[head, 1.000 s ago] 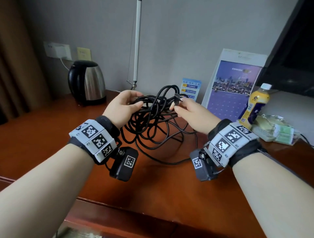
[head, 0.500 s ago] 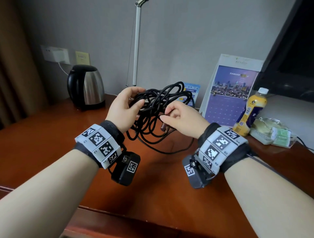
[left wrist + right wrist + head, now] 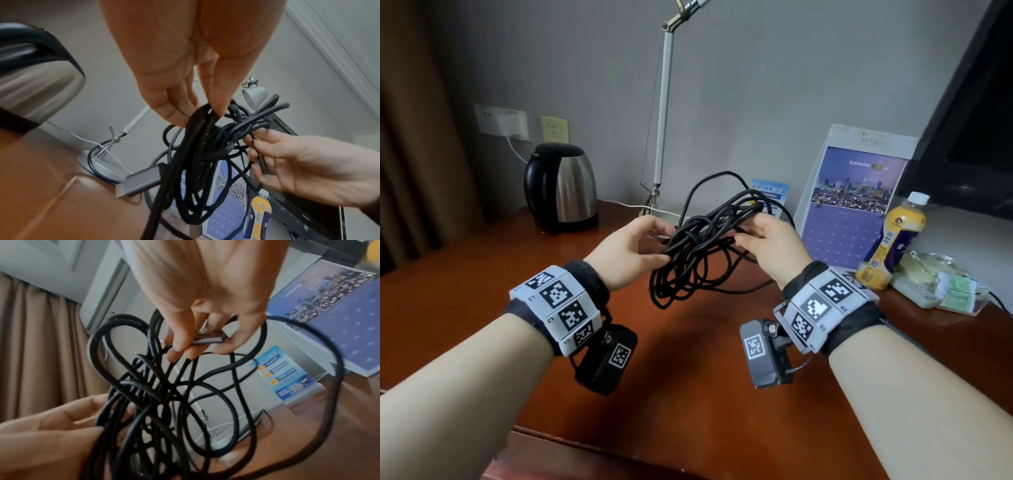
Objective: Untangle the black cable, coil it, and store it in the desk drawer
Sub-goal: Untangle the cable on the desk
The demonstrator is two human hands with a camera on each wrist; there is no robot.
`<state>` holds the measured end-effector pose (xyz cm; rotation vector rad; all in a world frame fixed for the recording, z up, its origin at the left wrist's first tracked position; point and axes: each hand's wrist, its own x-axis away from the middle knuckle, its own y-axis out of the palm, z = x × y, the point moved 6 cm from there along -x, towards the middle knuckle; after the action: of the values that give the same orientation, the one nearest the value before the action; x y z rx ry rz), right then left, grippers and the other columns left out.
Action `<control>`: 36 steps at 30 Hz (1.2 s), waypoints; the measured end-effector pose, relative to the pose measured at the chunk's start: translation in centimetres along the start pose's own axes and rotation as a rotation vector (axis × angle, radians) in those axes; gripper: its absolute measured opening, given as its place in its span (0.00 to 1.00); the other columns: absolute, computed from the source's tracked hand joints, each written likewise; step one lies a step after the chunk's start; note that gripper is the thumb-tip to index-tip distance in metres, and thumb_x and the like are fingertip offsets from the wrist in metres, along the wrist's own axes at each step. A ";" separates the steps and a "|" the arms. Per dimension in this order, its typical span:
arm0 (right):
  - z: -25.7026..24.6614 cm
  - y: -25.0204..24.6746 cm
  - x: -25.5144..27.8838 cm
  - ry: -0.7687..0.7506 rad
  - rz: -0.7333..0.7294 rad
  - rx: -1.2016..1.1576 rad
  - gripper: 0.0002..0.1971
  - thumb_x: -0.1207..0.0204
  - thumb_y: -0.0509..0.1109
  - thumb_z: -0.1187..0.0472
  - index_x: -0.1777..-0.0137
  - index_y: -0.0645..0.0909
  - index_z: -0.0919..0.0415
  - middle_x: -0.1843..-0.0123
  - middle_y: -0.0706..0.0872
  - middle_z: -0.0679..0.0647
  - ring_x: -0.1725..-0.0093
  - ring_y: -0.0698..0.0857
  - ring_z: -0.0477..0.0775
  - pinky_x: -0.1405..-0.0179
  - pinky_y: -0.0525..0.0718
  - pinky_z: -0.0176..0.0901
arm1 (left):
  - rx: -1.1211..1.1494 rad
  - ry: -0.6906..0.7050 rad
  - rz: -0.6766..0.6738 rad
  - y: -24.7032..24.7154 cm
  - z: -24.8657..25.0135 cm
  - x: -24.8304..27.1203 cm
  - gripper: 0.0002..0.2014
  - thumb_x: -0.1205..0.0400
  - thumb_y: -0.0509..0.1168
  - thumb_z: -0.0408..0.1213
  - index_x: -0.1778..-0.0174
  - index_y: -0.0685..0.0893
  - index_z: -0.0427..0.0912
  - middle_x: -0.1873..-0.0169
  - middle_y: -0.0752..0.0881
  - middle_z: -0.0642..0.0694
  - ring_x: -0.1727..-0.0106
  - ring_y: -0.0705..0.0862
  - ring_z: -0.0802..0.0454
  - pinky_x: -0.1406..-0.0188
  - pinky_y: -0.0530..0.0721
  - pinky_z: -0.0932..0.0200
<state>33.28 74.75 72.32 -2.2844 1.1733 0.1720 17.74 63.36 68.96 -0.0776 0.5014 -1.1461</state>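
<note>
A tangled black cable [image 3: 698,253] hangs in a bundle between both hands, above the brown desk [image 3: 688,394]. My left hand [image 3: 661,246] pinches several strands at the bundle's left side; in the left wrist view the thumb and fingers [image 3: 179,116] close on the strands [image 3: 197,146]. My right hand [image 3: 746,236] grips the right side, and its fingers hold a grey plug [image 3: 207,339] of the cable [image 3: 156,394]. A second grey connector [image 3: 141,180] dangles below the bundle. Loops hang down, and one strand trails towards the desk under my right wrist. No drawer is in view.
A steel kettle [image 3: 565,188] stands at the back left, with a lamp pole [image 3: 662,130] behind the cable. A purple display card [image 3: 849,205], a small blue sign [image 3: 770,192], a yellow bottle [image 3: 893,240] and a tray of packets [image 3: 941,284] stand at the right. A dark screen [image 3: 969,144] fills the upper right.
Both hands have raised the bundle off the desk. The right hand brought the plug down from the top into the bundle's right side, and the loops now hang free.
</note>
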 end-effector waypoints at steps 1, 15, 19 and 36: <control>0.3 0.2 0.0 0.015 -0.014 -0.030 0.14 0.21 0.62 0.75 0.46 0.79 0.56 0.55 0.84 0.40 0.59 0.82 0.31 0.55 0.80 0.22 | 0.009 -0.018 -0.009 0.1 -0.1 0.0 0.20 0.24 0.62 0.14 0.53 0.76 0.48 0.54 0.84 0.51 0.59 0.85 0.71 0.53 0.81 0.72; 1.6 1.5 -0.7 -0.001 -0.099 0.009 0.17 0.19 0.58 0.74 0.45 0.78 0.51 0.52 0.83 0.41 0.56 0.81 0.38 0.60 0.74 0.27 | 0.039 -0.145 0.176 0.1 -0.3 -0.7 0.02 0.19 0.65 0.37 0.53 0.83 0.45 0.62 0.88 0.46 0.65 0.85 0.55 0.63 0.82 0.62; 1.4 1.5 -1.0 -0.014 -0.127 0.013 0.19 0.20 0.57 0.75 0.42 0.82 0.53 0.43 0.85 0.49 0.46 0.81 0.34 0.44 0.75 0.27 | 0.010 -0.125 0.105 0.9 0.4 -0.7 0.08 0.18 0.64 0.33 0.47 0.86 0.46 0.59 0.89 0.47 0.61 0.87 0.55 0.57 0.82 0.65; 2.9 2.3 -0.2 0.331 0.102 -0.822 0.14 0.22 0.52 0.85 0.56 0.75 0.70 0.58 0.80 0.61 0.60 0.83 0.52 0.69 0.86 0.31 | -0.277 -0.076 0.241 1.7 -0.6 3.0 0.16 0.25 0.71 0.29 0.42 0.84 0.47 0.59 0.82 0.56 0.59 0.79 0.57 0.56 0.75 0.70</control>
<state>31.73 75.34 69.01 -3.0456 1.5998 0.3838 19.90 61.52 66.85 -0.2919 0.5832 -0.8307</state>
